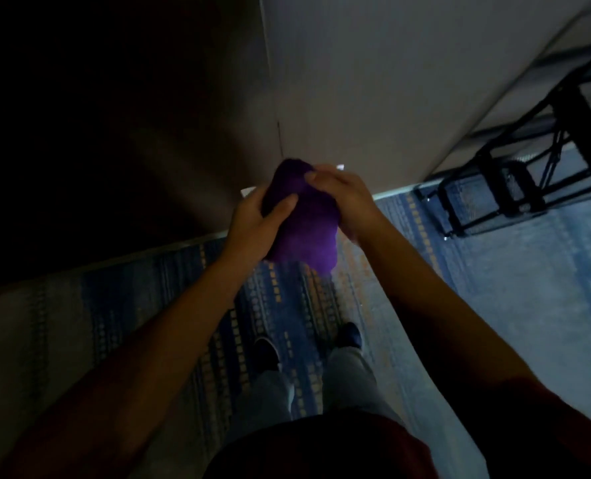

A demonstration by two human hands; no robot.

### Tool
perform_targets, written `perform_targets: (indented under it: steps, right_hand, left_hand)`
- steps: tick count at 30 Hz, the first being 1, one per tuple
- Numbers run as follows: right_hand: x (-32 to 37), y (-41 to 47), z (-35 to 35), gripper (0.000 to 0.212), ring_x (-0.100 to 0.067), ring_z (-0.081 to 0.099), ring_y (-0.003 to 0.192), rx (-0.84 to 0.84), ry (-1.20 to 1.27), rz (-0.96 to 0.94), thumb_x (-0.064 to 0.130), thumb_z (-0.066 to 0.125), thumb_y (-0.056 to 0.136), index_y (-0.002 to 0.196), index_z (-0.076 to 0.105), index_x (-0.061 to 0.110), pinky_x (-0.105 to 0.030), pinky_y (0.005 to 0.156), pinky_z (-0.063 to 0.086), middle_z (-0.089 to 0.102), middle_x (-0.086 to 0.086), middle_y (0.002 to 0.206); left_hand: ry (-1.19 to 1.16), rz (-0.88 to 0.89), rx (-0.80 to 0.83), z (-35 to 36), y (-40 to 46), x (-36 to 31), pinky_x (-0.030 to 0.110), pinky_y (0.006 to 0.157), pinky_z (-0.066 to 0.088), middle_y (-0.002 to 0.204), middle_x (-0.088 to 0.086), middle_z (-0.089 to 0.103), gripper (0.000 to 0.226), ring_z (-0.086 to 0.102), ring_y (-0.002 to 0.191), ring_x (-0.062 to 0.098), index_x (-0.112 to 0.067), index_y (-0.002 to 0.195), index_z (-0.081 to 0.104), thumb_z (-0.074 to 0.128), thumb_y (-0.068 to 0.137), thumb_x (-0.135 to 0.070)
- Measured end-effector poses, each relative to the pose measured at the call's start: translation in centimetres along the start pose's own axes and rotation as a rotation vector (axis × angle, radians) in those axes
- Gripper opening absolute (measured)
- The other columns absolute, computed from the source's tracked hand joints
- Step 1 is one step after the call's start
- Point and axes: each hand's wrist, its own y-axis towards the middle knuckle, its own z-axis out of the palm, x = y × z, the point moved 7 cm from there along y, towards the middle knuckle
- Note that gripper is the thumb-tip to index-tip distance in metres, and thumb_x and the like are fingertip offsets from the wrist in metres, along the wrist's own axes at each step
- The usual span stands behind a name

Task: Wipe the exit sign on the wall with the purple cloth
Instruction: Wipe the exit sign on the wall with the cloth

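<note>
While both hands clutch it, left hand (252,224) at 9 o'clock, right hand (342,191) at 2, each grip closed, the bunched purple cloth (304,226) runs lengthwise from 12 to 6.

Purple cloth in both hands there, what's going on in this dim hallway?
A person stands on a blue patterned carpet facing a pale wall corner, bunching a soft purple cloth at waist height. The left hand grips its left side and the right hand pinches the top. No exit sign is in view, so no wiping is happening now. A black wire-mesh rack stands to the right.
</note>
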Motion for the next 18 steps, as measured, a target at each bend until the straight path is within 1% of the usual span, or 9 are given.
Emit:
perform_targets:
  steps: [2,3,5,7,9,12,13,15,18]
  right_hand:
    - [-1.3,0.2,-0.9,0.041,-0.028,0.065,0.108,-0.097,0.163,-0.01,0.032,0.08,0.072,0.108,0.074,0.011,-0.048,0.107,0.047,0.072,-0.015,0.109]
    - [-1.9,0.3,-1.3,0.047,-0.03,0.063,0.116,-0.108,0.232,0.007,0.031,0.078,0.077,0.117,0.07,0.008,-0.05,0.113,0.043,0.07,-0.018,0.117]
    - [-3.6,0.5,-1.4,0.057,-0.04,0.054,0.131,-0.054,0.293,0.055,0.03,0.065,0.091,0.136,0.055,-0.003,-0.055,0.119,0.037,0.059,-0.03,0.138]
    - [-5.6,0.7,-0.7,0.061,-0.043,0.052,0.132,0.041,0.275,0.109,0.033,0.057,0.097,0.143,0.047,-0.007,-0.054,0.118,0.039,0.051,-0.037,0.144]
    - [-7.5,0.5,-0.1,0.061,-0.036,0.061,0.125,0.072,0.295,0.168,0.038,0.058,0.097,0.14,0.052,-0.005,-0.046,0.111,0.048,0.057,-0.033,0.14]
    - [-10.4,0.4,0.3,0.052,-0.03,0.065,0.121,0.049,0.431,0.214,0.037,0.055,0.1,0.138,0.058,0.001,-0.04,0.107,0.051,0.065,-0.023,0.135]
    - [-11.3,0.6,0.5,0.05,-0.03,0.065,0.121,0.032,0.465,0.23,0.035,0.055,0.101,0.138,0.057,0.002,-0.04,0.107,0.052,0.065,-0.023,0.136]
    - [-13.4,1.1,1.0,0.047,-0.03,0.065,0.12,-0.006,0.507,0.257,0.031,0.055,0.101,0.139,0.057,0.003,-0.039,0.104,0.054,0.063,-0.022,0.139]
    - [-16.5,2.7,1.1,0.034,-0.028,0.071,0.112,-0.044,0.531,0.281,0.026,0.055,0.1,0.127,0.066,0.008,-0.04,0.102,0.056,0.072,-0.017,0.125]
  left_hand:
    - [0.034,0.039,0.043,0.0,1.1,0.0,0.038,0.094,0.06,0.119,-0.001,0.075,0.04,0.072,0.111,0.019,-0.035,0.116,0.068,0.073,0.081,-0.054]
    - [0.027,0.041,0.073,0.2,1.7,-0.1,0.044,0.098,0.059,0.122,0.004,0.074,0.047,0.071,0.114,0.023,-0.029,0.12,0.069,0.073,0.08,-0.054]
    - [0.022,-0.001,0.151,0.9,2.9,0.8,0.053,0.104,0.056,0.122,0.006,0.075,0.043,0.071,0.116,0.027,-0.032,0.116,0.073,0.074,0.079,-0.054]
    - [0.057,-0.05,0.219,1.6,3.8,2.3,0.054,0.105,0.055,0.116,-0.001,0.079,0.031,0.073,0.112,0.023,-0.042,0.104,0.077,0.072,0.08,-0.06]
    - [0.101,-0.065,0.231,2.0,4.4,3.9,0.047,0.102,0.058,0.104,-0.012,0.08,0.028,0.075,0.103,0.01,-0.048,0.094,0.078,0.066,0.08,-0.068]
    - [0.254,0.116,0.192,2.1,5.9,4.8,0.018,0.09,0.053,0.091,-0.018,0.072,0.032,0.065,0.088,-0.016,-0.04,0.091,0.073,0.053,0.09,-0.064]
    - [0.312,0.197,0.165,2.0,6.4,5.0,0.014,0.084,0.05,0.09,-0.019,0.067,0.03,0.061,0.085,-0.017,-0.034,0.096,0.072,0.051,0.095,-0.056]
    - [0.392,0.287,0.155,1.9,7.8,6.4,0.02,0.077,0.048,0.089,-0.014,0.063,0.035,0.059,0.081,-0.009,-0.014,0.1,0.072,0.051,0.102,-0.041]
    - [0.453,0.366,0.212,1.6,10.2,9.5,0.019,0.07,0.044,0.08,-0.005,0.064,0.042,0.059,0.077,0.001,-0.011,0.088,0.069,0.048,0.102,-0.044]
